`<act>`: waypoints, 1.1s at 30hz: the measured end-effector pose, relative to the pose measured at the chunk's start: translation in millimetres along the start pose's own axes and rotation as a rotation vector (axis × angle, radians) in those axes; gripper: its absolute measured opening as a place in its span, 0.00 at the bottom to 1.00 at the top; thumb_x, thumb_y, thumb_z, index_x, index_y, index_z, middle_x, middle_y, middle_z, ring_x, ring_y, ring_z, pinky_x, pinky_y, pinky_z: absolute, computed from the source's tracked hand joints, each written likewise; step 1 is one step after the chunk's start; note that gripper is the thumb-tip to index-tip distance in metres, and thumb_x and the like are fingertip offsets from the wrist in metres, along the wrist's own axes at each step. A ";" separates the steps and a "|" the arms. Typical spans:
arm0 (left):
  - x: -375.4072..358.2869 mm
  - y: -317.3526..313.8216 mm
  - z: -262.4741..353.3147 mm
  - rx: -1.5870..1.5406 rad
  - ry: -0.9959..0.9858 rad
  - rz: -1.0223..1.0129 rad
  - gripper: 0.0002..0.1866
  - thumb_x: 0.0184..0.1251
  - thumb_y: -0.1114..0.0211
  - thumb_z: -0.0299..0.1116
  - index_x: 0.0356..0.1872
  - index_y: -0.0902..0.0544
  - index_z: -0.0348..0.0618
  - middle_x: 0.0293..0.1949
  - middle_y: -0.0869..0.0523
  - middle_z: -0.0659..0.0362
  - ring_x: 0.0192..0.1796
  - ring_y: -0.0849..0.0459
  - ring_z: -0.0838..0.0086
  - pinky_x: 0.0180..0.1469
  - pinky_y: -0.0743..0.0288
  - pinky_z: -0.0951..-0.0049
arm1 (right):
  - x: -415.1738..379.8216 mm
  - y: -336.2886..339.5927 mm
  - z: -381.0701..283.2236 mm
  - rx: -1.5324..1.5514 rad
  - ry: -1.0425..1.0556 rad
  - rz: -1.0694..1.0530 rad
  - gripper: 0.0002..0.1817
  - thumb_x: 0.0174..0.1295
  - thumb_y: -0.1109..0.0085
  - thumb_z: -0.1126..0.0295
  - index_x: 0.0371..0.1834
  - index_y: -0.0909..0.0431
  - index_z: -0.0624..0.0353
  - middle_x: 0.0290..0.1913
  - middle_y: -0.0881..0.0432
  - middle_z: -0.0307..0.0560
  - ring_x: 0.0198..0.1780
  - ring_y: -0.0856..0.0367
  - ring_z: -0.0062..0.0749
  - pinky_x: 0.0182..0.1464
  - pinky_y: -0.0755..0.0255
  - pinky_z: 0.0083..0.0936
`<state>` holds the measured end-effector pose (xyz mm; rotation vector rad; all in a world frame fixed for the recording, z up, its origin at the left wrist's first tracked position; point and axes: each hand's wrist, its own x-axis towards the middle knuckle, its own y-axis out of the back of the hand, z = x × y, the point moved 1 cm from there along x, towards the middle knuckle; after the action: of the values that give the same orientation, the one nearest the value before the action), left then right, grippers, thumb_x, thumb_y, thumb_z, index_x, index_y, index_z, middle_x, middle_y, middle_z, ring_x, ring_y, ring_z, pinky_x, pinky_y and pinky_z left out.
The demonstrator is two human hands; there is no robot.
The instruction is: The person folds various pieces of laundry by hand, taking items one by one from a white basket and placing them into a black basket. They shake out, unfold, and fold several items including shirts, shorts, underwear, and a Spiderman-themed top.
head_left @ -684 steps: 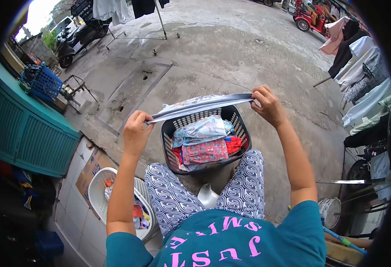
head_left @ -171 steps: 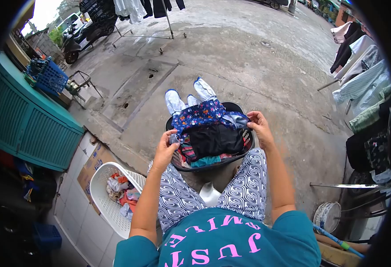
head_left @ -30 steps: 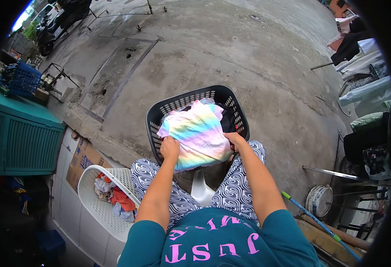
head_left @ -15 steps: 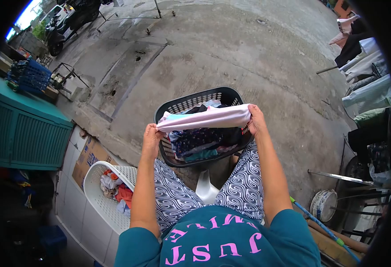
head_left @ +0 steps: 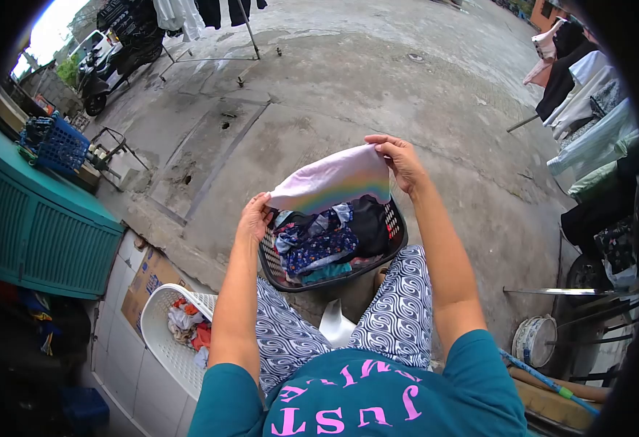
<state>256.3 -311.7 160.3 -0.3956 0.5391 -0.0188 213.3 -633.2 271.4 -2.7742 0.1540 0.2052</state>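
A light pink piece of cloth with a rainbow-coloured band (head_left: 334,178) is stretched between my two hands. My left hand (head_left: 255,215) pinches its left end, and my right hand (head_left: 398,162) pinches the upper right corner, a little higher. Its kind of garment cannot be made out. Below it stands a dark plastic laundry basket (head_left: 312,286) in front of my knees. Inside lie a navy flowered garment (head_left: 319,244), a black garment (head_left: 370,227) and other clothes. The cloth hides the basket's far rim.
A white basket (head_left: 161,320) with crumpled clothes stands at my left, near a teal louvred cabinet (head_left: 43,211) with a blue crate (head_left: 65,144). Laundry hangs on the right, including a pale striped garment (head_left: 592,142). A white bucket (head_left: 534,341) lies at lower right.
Both hands have risen, the right one more and slightly leftward. The folded cloth has opened out, so its rainbow band shows. My view has tilted up a little.
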 end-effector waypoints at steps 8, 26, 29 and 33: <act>-22.8 7.8 43.7 0.324 -0.171 -0.209 0.20 0.56 0.41 0.26 0.53 0.26 0.46 0.42 0.20 0.61 0.42 0.23 0.78 0.42 0.32 0.80 | -12.8 30.7 15.9 -0.274 0.025 -0.030 0.13 0.50 0.43 0.75 0.41 0.21 0.61 0.38 0.20 0.42 0.41 0.25 0.26 0.49 0.34 0.21; -51.5 -9.2 2.1 1.553 -1.126 0.253 0.10 0.44 0.38 0.26 0.30 0.26 0.44 0.37 0.26 0.58 0.42 0.26 0.63 0.42 0.34 0.64 | -2.9 41.3 77.2 -1.497 0.682 0.312 0.10 0.43 0.41 0.75 0.30 0.28 0.54 0.36 0.29 0.43 0.45 0.30 0.38 0.46 0.34 0.32; -59.0 11.0 -53.7 1.640 -1.059 0.095 0.11 0.43 0.37 0.27 0.30 0.26 0.43 0.38 0.26 0.58 0.42 0.26 0.63 0.43 0.34 0.64 | -32.9 62.7 124.7 -1.614 0.478 0.217 0.10 0.42 0.42 0.74 0.30 0.28 0.53 0.39 0.28 0.44 0.48 0.32 0.40 0.47 0.36 0.34; -74.0 41.1 -97.1 1.826 -0.584 -0.168 0.13 0.45 0.35 0.31 0.34 0.24 0.45 0.40 0.24 0.57 0.46 0.25 0.63 0.47 0.33 0.65 | -61.7 85.5 188.6 -1.748 0.310 0.109 0.14 0.41 0.40 0.72 0.34 0.27 0.52 0.44 0.29 0.43 0.53 0.34 0.41 0.50 0.38 0.39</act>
<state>140.3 -299.9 105.5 1.3147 -0.2285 -0.5025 118.1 -640.9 77.6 -4.5350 0.2950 -0.2213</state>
